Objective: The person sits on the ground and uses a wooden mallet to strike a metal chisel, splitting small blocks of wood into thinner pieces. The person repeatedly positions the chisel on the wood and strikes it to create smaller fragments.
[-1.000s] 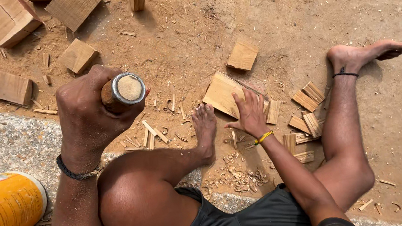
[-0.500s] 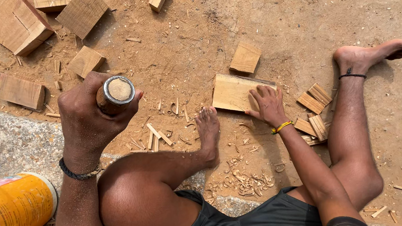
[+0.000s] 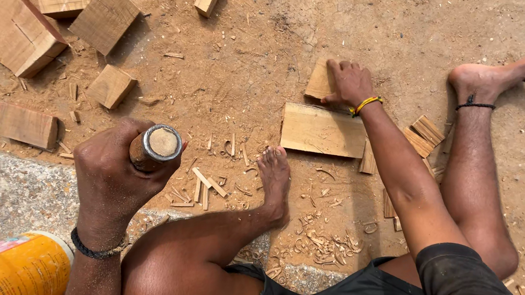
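In the head view, the left hand (image 3: 118,180) sits at about nine o'clock from the frame's centre, its fingers wrapped tightly around a round wooden tool handle (image 3: 155,148) with a metal ring at its end, the end face turned up toward the camera; a dark braided band circles that wrist. The right hand (image 3: 349,82) lies at about one o'clock, fingers spread narrowly and pressed flat on a small wooden block (image 3: 320,81) on the sandy ground (image 3: 423,16); a yellow thread band rings the wrist. Touching the block's lower edge, at its six o'clock, lies a larger flat wooden board (image 3: 322,130), partly under the right forearm. The left foot (image 3: 274,175) rests at the centre, toes pointing to twelve o'clock, just beside the board's lower left corner. The right foot (image 3: 493,77) is at three o'clock, with a dark anklet. Thin wood slats (image 3: 424,132) lie between the board and the right shin. Wood chips and shavings (image 3: 323,241) scatter at six o'clock. Several thicker wooden blocks (image 3: 102,18) lie at ten to eleven o'clock, and a yellow-orange plastic container (image 3: 15,280) lies on its side at eight o'clock, beside a grey stone slab (image 3: 17,197).
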